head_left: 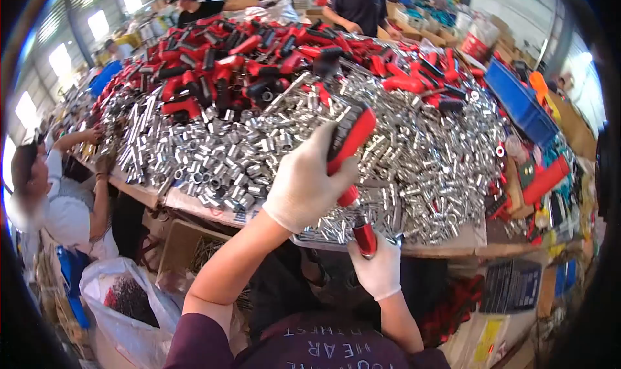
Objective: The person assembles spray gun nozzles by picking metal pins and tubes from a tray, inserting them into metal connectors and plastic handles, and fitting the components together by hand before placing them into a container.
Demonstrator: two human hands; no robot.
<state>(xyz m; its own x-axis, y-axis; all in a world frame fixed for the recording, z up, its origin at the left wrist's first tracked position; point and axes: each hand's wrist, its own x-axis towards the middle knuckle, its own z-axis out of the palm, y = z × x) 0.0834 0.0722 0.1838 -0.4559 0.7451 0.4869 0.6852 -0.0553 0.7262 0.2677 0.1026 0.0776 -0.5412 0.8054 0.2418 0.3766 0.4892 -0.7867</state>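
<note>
My left hand [304,181], in a white glove, is wrapped round the red and black handle [352,136] of a tool, held tilted above the table's front edge. Lower down, my right hand [378,265], also gloved, is closed at the tool's lower end, by a red and black piece [364,238]. A short metal shaft shows between the two red parts. Under and behind the tool spreads a wide heap of small silver metal pieces [427,155]. Farther back lies a pile of red and black handles [226,65].
A blue bin [521,103] leans at the right. Two people in dark tops [356,8] are across the table; another person [71,207] reaches in from the left. Below the table edge stand a white sack [136,304] and an open cardboard box [187,249].
</note>
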